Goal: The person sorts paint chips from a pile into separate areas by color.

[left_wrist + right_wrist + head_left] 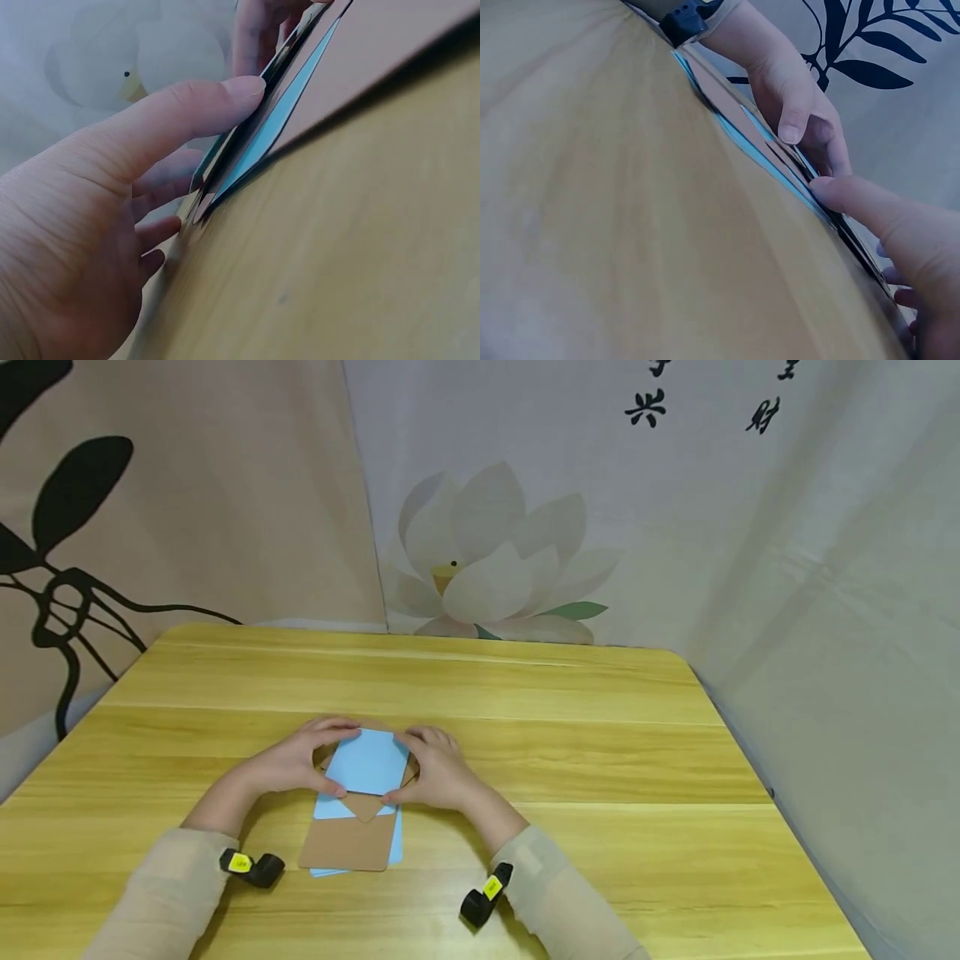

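A light blue card (pixel 367 762) lies over brown paper, and both hands hold it by its sides. My left hand (pixel 300 758) has its thumb at the near left corner and its fingers at the far left corner. On the other side my right hand (pixel 438 770) has its thumb by the near right corner and its fingers at the far right one. A brown pointed flap (pixel 365 807) shows below the blue card. Nearer to me is a brown card or envelope (pixel 347 843) with blue paper (pixel 396 843) sticking out around it.
The stack lies on a wooden table (pixel 600 760) left of its middle. Patterned curtains (pixel 480 527) hang behind the far edge. Each sleeve carries a black strap device, one on the left (pixel 255 868) and one on the right (pixel 486 897).
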A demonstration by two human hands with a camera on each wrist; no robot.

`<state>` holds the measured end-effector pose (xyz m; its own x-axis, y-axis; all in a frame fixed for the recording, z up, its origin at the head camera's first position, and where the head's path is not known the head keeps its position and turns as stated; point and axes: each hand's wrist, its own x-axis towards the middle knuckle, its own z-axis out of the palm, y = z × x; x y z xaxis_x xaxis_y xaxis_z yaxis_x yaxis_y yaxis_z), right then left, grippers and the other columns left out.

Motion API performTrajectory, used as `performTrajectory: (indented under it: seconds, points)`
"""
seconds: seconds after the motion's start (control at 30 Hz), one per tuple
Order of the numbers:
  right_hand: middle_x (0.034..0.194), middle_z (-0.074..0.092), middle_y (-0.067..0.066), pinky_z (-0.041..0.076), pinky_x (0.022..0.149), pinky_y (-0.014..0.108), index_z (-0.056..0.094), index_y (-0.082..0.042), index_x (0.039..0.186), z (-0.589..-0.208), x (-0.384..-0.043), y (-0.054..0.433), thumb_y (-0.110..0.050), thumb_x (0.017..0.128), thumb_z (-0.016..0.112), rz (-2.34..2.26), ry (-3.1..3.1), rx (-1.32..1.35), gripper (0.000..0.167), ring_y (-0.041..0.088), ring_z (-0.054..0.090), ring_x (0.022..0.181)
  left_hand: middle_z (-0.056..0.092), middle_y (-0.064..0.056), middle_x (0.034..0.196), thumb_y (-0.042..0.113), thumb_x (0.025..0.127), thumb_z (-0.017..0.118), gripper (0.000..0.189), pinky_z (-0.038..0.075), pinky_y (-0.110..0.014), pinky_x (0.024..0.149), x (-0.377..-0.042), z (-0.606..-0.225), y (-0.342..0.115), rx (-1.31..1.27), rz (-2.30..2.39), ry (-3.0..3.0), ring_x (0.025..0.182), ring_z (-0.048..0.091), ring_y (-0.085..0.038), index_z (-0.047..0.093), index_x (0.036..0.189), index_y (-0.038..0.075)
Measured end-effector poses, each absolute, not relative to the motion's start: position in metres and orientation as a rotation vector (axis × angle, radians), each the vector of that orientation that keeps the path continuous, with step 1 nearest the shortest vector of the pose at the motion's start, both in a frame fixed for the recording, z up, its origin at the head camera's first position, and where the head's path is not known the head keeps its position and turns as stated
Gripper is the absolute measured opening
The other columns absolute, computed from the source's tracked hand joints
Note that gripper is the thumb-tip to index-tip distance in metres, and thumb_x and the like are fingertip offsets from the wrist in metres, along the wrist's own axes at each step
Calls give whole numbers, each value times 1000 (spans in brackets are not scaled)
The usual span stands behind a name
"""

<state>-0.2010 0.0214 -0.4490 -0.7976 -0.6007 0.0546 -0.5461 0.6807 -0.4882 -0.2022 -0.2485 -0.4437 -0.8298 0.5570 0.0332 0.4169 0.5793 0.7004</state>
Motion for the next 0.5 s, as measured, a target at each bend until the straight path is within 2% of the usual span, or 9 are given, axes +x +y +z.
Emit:
performTrajectory:
  seconds: [0.23,0.5]
  points:
    - [145,35,6,26,108,45,39,-15,148,-446,-203,32,-57,70,78,-838,2735,-961,97,24,30,133,30,-19,148,42,69,85,94,29,-66,95,-199,-438,-237,829,1078,2674,132,24,-42,43,142,-1]
    - [146,33,8,32,104,45,41,-12,147,-442,-202,55,-51,69,82,-907,2691,-1012,97,25,27,134,36,-15,145,46,67,85,93,30,-63,97,-192,-431,-216,892,1011,2745,131,28,-38,47,140,1]
